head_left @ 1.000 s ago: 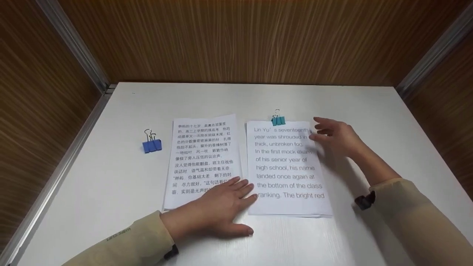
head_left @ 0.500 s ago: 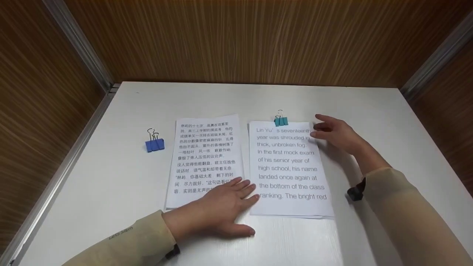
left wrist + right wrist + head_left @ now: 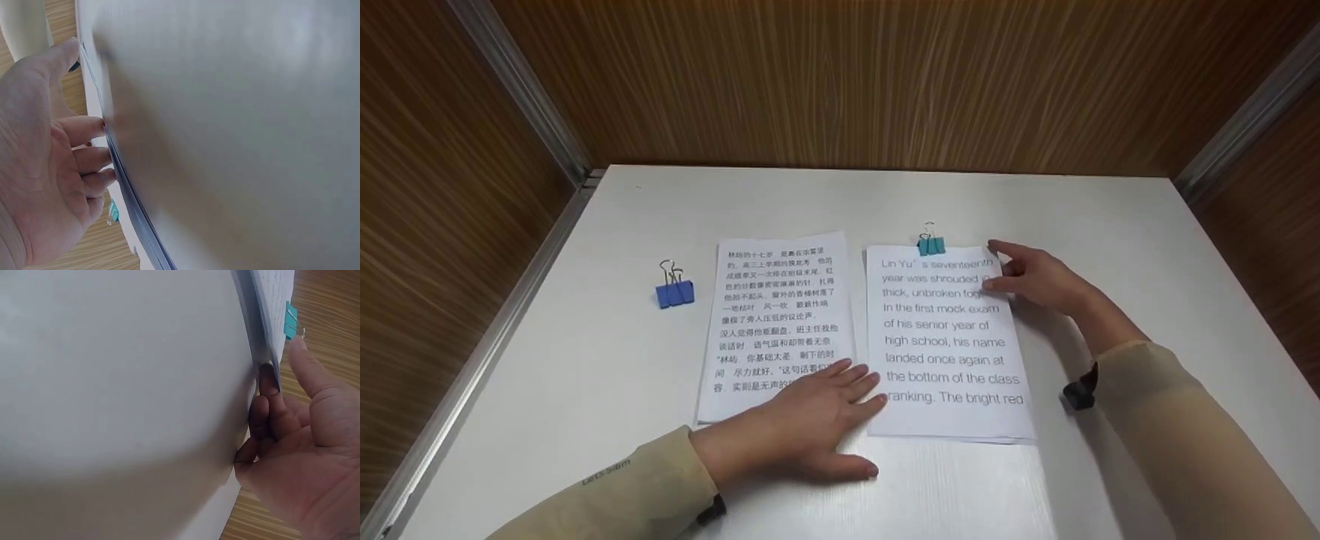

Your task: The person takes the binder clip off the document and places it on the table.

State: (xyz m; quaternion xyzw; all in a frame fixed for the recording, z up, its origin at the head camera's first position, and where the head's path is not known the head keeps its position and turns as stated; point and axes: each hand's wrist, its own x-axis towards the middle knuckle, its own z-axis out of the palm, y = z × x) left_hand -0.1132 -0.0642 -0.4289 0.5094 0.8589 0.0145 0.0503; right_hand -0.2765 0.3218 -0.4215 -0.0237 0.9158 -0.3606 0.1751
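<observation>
Two paper stacks lie side by side: a left paper stack (image 3: 776,315) with Chinese print and a right paper stack (image 3: 941,341) with large English print. My left hand (image 3: 814,420) lies palm down with fingers spread, over the left stack's lower right corner; its fingertips reach the right stack's left edge. My right hand (image 3: 1042,281) grips the right stack near its upper right corner, thumb on top. In the right wrist view, its curled fingers (image 3: 269,379) tuck in under the sheets at the edge. A teal binder clip (image 3: 931,245) sits at that stack's top edge.
A blue binder clip (image 3: 675,292) stands to the left of the left stack, its wire handles up. The white table (image 3: 960,487) is bounded at the back by a wood-grain panel (image 3: 840,90), with more panels at both sides.
The right hand has moved a little to the left, from beside the right stack onto its upper right edge. The left hand stays in place on the paper.
</observation>
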